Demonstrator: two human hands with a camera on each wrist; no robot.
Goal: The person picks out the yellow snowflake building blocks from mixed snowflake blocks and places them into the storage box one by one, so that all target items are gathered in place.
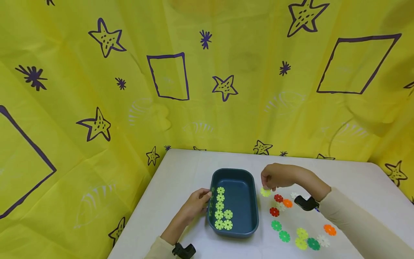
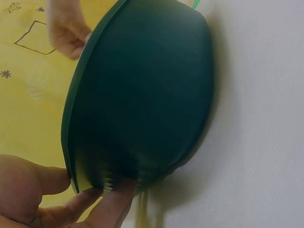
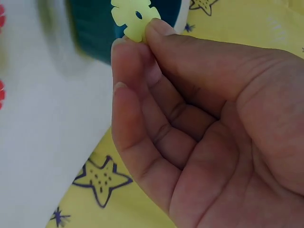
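Note:
A dark teal plastic tub (image 1: 240, 203) stands on the table. My left hand (image 1: 195, 202) grips its left rim; in the left wrist view the thumb (image 2: 50, 180) is on one side of the rim and the fingers on the other. To the right of the tub, my right hand (image 1: 279, 175) pinches a pale yellow-green notched flower disc (image 3: 135, 26) between thumb and fingertips, just above the table. Inside the tub, several yellow-green flower discs (image 1: 220, 198) lie in a column along the left side, with a short second column (image 1: 228, 214) beside it at the near end.
Loose flower discs lie right of the tub: red (image 1: 274, 212), orange (image 1: 330, 230), green (image 1: 284, 236), yellow (image 1: 301, 243) and white (image 1: 323, 240). Some sit partly behind the right forearm. A yellow patterned curtain (image 1: 194, 118) surrounds the white table (image 1: 187, 165).

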